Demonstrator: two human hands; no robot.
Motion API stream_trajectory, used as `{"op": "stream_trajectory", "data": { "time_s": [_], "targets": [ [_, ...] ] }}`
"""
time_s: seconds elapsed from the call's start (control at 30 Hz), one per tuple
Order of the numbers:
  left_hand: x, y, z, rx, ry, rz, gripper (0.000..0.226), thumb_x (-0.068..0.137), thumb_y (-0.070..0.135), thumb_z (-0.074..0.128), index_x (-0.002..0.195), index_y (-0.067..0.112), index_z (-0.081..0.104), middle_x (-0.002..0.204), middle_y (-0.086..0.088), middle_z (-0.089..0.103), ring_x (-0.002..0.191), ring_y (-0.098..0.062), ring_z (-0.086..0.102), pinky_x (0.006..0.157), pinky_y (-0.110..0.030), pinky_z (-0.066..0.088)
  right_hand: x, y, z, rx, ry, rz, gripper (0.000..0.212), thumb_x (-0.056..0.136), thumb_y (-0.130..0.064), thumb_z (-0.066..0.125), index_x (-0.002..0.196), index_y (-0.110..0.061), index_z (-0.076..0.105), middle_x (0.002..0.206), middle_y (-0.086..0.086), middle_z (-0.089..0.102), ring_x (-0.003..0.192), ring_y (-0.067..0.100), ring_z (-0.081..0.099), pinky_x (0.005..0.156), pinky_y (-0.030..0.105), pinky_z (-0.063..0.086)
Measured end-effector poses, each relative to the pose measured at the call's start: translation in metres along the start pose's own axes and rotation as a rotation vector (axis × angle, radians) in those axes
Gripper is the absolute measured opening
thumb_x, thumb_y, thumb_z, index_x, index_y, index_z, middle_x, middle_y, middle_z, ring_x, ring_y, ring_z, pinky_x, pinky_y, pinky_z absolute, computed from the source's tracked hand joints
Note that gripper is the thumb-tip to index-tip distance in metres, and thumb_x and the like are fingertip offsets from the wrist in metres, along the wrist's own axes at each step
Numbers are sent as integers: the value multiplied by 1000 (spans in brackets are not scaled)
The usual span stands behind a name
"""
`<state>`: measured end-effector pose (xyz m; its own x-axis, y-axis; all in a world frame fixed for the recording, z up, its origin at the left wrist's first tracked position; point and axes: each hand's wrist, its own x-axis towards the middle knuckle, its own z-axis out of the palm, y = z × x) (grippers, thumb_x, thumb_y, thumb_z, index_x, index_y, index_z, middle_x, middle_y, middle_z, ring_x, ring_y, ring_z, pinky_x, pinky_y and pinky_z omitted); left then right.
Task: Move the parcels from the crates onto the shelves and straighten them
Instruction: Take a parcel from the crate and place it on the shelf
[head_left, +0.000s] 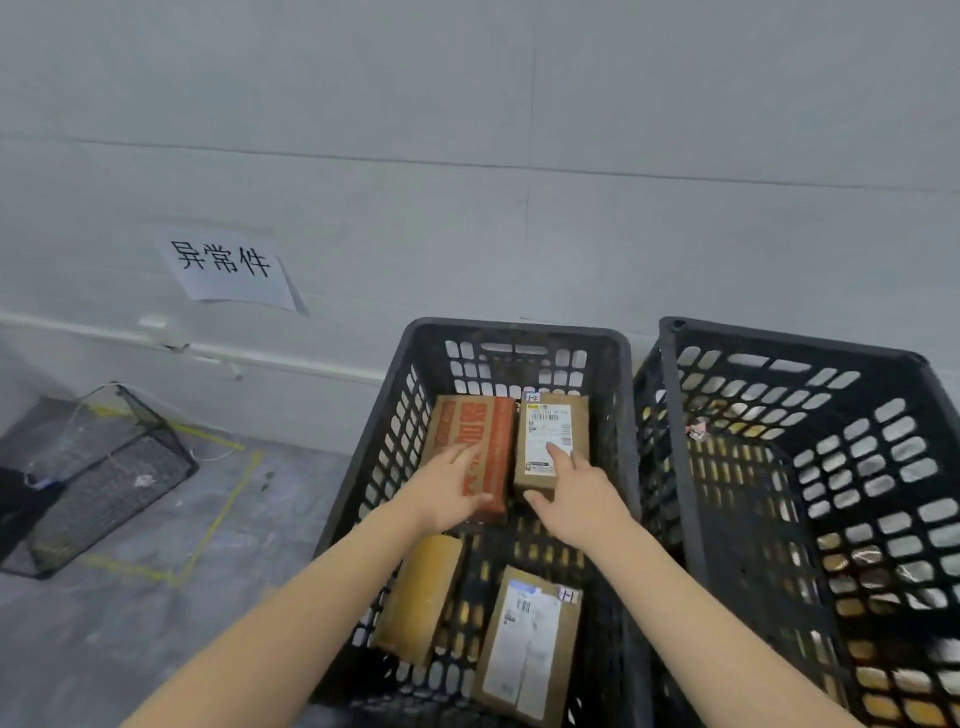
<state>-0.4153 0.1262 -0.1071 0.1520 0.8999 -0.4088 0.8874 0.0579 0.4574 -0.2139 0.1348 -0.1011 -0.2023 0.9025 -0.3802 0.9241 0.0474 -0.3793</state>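
Two black plastic crates stand side by side against the wall. The left crate (395, 364) holds several cardboard parcels. At its far end lie an orange-printed parcel (485, 431) and a brown parcel with a white label (553, 431). My left hand (449, 493) rests on the orange-printed parcel with fingers spread over its top and thumb at its near edge. My right hand (576, 493) touches the labelled parcel, fingers on top and thumb at its near end. A plain yellow-brown parcel (421, 597) and another labelled parcel (530, 644) lie nearer me.
The right crate (675, 467) stands close beside the left one; its contents are hard to make out. A black wire-mesh basket (104, 483) sits on the floor at the left. A paper sign (228, 267) hangs on the grey wall. Yellow tape marks the floor.
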Motion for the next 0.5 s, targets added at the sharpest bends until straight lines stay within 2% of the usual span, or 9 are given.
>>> {"op": "stream_trajectory", "data": {
  "time_s": [0.1, 0.23, 0.37, 0.5],
  "targets": [
    [21, 3, 7, -54, -34, 11, 81, 94, 42, 62, 158, 30, 13, 166, 0, 15, 150, -24, 21, 123, -45, 20, 17, -3, 7, 61, 42, 92, 77, 95, -41, 54, 155, -22, 11, 153, 12, 26, 131, 34, 36, 103, 42, 42],
    [51, 0, 18, -105, -68, 15, 83, 94, 37, 64, 158, 33, 12, 166, 2, 15, 150, -23, 22, 120, -45, 21, 32, 0, 21, 132, 88, 212, 75, 94, -27, 57, 154, -22, 12, 158, 10, 12, 132, 34, 33, 104, 40, 39],
    [75, -7, 32, -117, -93, 36, 82, 94, 31, 65, 158, 36, 15, 166, 3, 13, 151, -22, 19, 121, -42, 18, 48, 6, 36, 148, 59, 311, 75, 94, -18, 58, 154, -25, 13, 159, 13, 9, 135, 34, 33, 108, 41, 37],
    [91, -11, 47, -104, -82, 86, 78, 93, 27, 67, 157, 31, 22, 164, 0, 19, 150, -21, 20, 121, -36, 17, 62, 13, 44, 187, -5, 399, 75, 95, -18, 57, 154, -31, 13, 161, 14, 5, 137, 35, 34, 108, 42, 37]
  ]
}}
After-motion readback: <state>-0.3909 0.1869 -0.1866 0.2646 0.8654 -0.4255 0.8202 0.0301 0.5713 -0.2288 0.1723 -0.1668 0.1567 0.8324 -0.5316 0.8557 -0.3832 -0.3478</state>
